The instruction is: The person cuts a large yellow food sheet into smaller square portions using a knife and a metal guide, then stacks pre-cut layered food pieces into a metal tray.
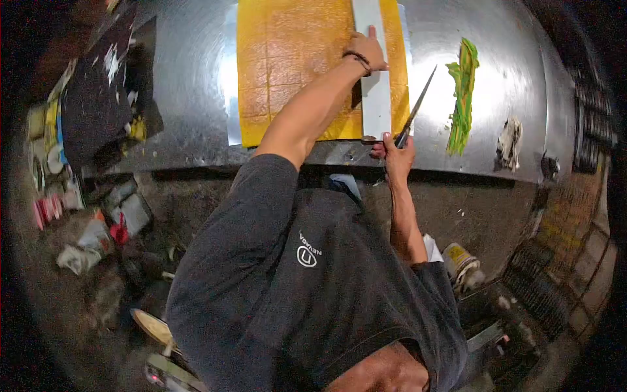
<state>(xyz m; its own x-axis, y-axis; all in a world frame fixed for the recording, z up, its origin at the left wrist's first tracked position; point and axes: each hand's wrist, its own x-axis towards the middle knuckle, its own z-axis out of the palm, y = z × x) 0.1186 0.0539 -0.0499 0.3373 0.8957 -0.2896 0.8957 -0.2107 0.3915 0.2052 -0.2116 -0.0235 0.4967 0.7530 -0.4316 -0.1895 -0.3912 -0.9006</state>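
Note:
A wide yellow-orange slab (304,49) with scored lines lies on the metal table. Along its right part runs a long white bar (376,108). My left hand (367,52) grips this bar near its middle, one finger stretched along it. At the bar's near end, my right hand (397,155) is closed round the dark handle of a knife (421,101), with its thumb by the bar's end. The blade points up and right, over the slab's right edge. Green and orange strips (462,98) lie in a narrow pile to the right.
A crumpled pale cloth (509,144) lies near the right front of the metal table (189,78). Dark material (95,104) covers its left end. Below the front edge, a bucket (459,259) stands at the right, and bags and containers (130,215) sit at the left.

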